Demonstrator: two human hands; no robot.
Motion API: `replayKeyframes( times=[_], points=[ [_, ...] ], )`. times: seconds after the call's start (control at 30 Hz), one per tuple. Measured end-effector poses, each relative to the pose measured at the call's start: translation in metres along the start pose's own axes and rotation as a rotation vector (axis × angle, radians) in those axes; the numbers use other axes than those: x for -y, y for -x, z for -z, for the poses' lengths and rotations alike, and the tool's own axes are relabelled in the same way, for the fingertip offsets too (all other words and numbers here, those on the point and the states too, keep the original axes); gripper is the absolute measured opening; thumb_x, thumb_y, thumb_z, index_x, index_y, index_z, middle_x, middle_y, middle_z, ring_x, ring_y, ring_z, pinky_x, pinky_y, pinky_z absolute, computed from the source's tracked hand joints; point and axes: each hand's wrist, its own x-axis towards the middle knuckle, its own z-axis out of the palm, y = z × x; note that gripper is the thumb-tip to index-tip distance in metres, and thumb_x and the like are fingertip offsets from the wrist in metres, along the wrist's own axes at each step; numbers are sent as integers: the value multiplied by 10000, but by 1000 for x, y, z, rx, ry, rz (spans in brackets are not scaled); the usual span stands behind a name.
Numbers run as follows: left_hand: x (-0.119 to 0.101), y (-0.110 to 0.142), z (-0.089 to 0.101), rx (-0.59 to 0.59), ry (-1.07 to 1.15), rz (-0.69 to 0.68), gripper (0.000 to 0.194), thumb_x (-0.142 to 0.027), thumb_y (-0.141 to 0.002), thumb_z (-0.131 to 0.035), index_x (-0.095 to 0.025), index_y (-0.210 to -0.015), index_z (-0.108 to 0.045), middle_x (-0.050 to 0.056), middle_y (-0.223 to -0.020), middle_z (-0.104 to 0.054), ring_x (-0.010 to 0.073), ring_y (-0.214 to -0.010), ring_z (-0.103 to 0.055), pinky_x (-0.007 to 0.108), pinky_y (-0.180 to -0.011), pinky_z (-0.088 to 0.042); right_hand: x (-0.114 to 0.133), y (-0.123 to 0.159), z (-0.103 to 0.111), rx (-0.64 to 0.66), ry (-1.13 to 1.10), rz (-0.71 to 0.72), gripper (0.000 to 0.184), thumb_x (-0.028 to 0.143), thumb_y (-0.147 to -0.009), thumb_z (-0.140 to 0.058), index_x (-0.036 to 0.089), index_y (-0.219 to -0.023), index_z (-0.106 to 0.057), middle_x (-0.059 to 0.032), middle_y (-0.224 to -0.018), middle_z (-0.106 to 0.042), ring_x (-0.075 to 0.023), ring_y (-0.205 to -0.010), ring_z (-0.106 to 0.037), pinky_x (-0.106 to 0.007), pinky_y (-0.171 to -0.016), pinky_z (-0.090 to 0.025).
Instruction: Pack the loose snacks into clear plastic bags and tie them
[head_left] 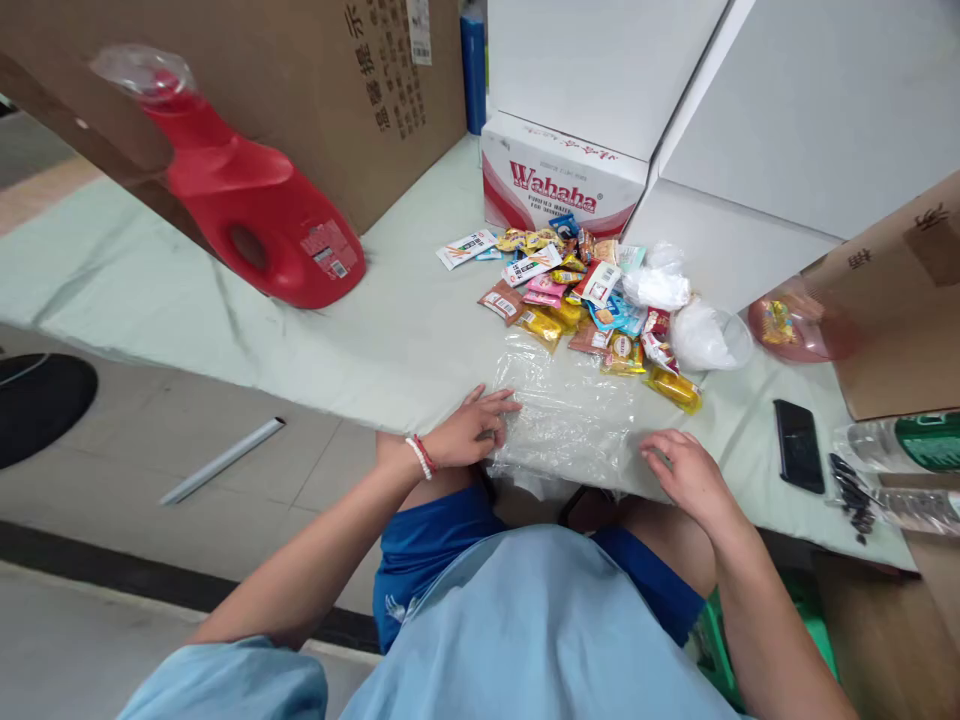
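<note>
A clear plastic bag (566, 415) lies flattened at the table's front edge, between my two hands. My left hand (472, 428), with beaded bracelets at the wrist, rests at the bag's left side, its fingers stretched out and touching the plastic. Just off the bag's right side is my right hand (686, 470), fingers loosely bent and apart, with nothing seen in it. Beyond the bag spreads a pile of small wrapped snacks (581, 290) in many colours. A yellow-wrapped snack (673, 388) sits at the pile's near right end.
A red jug (262, 215) stands at left before a large cardboard box (300, 90). A Wahaha carton (562, 180) backs the snacks. To the right are crumpled white plastic (705, 335), a pink bowl (795, 330), a phone (799, 445) and a plastic bottle (900, 443).
</note>
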Motion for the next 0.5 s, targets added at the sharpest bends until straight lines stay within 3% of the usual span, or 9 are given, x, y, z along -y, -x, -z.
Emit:
replayKeyframes(
  times=[0.1, 0.2, 0.27, 0.37, 0.43, 0.5],
  points=[
    [-1, -5, 3, -9, 71, 19, 209, -227, -869, -535, -217, -751, -707, 27, -1546, -570, 291, -1577, -294, 604, -1285, -17, 54, -21, 5, -13, -26, 112, 268, 220, -1002, -507, 214, -1114, -751, -103, -1143, -723, -262, -1066, -609, -410, -970, -515],
    [-7, -13, 5, -77, 88, 38, 309, -301, -952, -479, -223, -754, -703, 20, -1512, -604, 273, -1561, -330, 587, -1287, -119, 120, -46, -12, 196, 10, 285, 293, 146, -976, -518, 231, -1143, -743, -95, -1260, -695, -267, -1155, -585, -369, -923, -538],
    [-13, -17, 4, -180, 28, 81, 315, -301, -960, -484, -218, -745, -698, 36, -1472, -637, 282, -1536, -369, 573, -1263, -234, 151, -57, -32, 295, 49, 362, 393, 159, -962, -556, 259, -1327, -665, -97, -1477, -577, -280, -1216, -584, -372, -898, -555],
    [-33, -23, -6, -444, -173, 231, 258, -259, -914, -570, -199, -691, -685, 90, -1369, -695, 353, -1446, -449, 607, -1168, -371, 169, -64, -59, 366, 61, 362, 509, 216, -970, -577, 265, -1476, -553, -141, -1623, -418, -310, -1189, -638, -398, -845, -579],
    [-49, -29, -18, -618, -268, 282, 197, -235, -896, -609, -195, -730, -707, 112, -1298, -713, 367, -1333, -521, 618, -1097, -433, 170, -66, -72, 400, 60, 308, 436, 221, -991, -537, 216, -1420, -612, -171, -1540, -522, -325, -1148, -669, -410, -840, -582],
    [-61, -39, -30, -691, -244, 191, 159, -231, -926, -587, -201, -890, -740, 113, -1276, -704, 317, -1239, -576, 564, -1067, -486, 169, -66, -81, 424, 57, 255, 387, 194, -1001, -500, 168, -1348, -669, -185, -1410, -637, -337, -1156, -673, -425, -894, -571]
  ],
)
